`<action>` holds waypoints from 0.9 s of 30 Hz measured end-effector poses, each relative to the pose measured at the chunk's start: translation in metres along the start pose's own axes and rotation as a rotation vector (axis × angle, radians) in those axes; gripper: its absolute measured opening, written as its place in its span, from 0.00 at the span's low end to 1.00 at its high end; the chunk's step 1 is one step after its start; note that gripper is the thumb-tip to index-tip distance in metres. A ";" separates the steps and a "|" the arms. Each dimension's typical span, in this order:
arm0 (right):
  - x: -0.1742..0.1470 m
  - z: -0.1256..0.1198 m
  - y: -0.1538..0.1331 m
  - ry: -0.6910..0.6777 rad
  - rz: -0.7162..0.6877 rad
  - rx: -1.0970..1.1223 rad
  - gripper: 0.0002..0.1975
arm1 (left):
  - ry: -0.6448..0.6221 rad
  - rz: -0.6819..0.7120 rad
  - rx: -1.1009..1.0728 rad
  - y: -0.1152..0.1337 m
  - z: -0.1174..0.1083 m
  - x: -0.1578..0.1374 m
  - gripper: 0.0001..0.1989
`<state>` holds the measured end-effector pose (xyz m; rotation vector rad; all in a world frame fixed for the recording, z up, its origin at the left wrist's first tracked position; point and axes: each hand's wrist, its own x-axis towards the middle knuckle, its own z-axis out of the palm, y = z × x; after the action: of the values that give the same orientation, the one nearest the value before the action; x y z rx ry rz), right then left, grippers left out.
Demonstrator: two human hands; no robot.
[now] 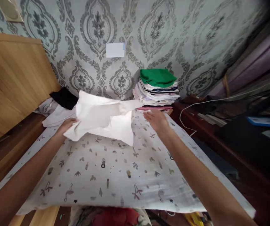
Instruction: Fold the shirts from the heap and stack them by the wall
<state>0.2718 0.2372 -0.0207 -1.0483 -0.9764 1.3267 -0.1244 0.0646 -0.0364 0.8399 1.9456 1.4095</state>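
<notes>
A white garment (97, 114) is spread loosely over the patterned sheet, partly lifted and wrinkled. Its left edge is pinched in my left hand (67, 126), with a lower corner hanging below the fingers. A narrow sleeve-like strip of it reaches right, towards the folded stack. My right hand (157, 121) hovers just right of the garment, fingers stretched out and slightly blurred, apart from the cloth as far as I can see. Directly behind that hand stands a tall stack of folded clothes (157, 95), topped by a green folded garment (158, 77).
The printed sheet (116, 175) covers the surface before me. Black cloth (65, 98) and pale clothes (57, 116) lie at the back left, beside a wooden cabinet (17, 78). On the right, a white cable (184, 110) crosses a dark ledge. A patterned wall rises behind.
</notes>
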 end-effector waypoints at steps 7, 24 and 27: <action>-0.059 0.008 0.092 -0.354 -0.260 -0.745 0.15 | 0.089 0.064 0.346 -0.035 0.002 -0.010 0.16; -0.095 -0.008 0.029 -0.669 -0.533 -1.016 0.12 | -0.353 0.115 0.625 -0.012 -0.038 -0.053 0.24; -0.119 -0.040 0.003 -0.779 -0.444 -0.919 0.15 | -0.446 0.038 0.518 -0.001 -0.049 -0.072 0.29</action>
<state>0.3068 0.1169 -0.0296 -0.8452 -2.3972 0.8796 -0.1173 -0.0199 -0.0171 1.3008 1.9525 0.6472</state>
